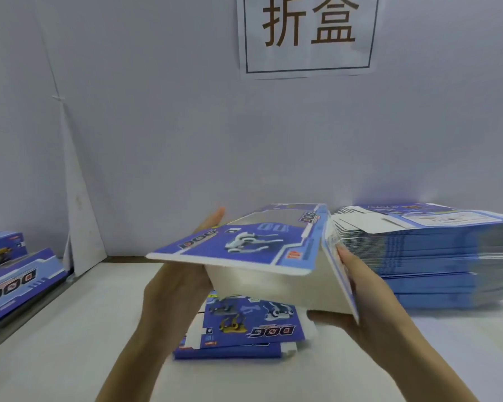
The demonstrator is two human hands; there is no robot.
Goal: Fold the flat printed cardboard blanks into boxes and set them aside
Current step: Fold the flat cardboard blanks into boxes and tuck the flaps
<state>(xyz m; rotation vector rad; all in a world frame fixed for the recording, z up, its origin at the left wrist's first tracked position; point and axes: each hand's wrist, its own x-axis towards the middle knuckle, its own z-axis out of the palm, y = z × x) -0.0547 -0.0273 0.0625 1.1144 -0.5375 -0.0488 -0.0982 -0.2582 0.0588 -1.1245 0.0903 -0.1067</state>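
Note:
A blue printed cardboard box (244,248), partly opened into shape, is held in the air above the table at the middle of the view. My left hand (174,288) holds its left side, fingers reaching up behind the far panel. My right hand (360,288) grips its right end, thumb under the white bottom and fingers along the blue end flap. Under the box a few flat blue blanks (244,332) lie on the table. A tall stack of flat blanks (436,256) sits at the right.
Finished blue boxes (15,274) lie at the left edge beside a grey ledge. A grey partition wall (186,126) with a paper sign (308,33) stands behind the white table (55,358). A folded white board (79,213) leans in the left corner.

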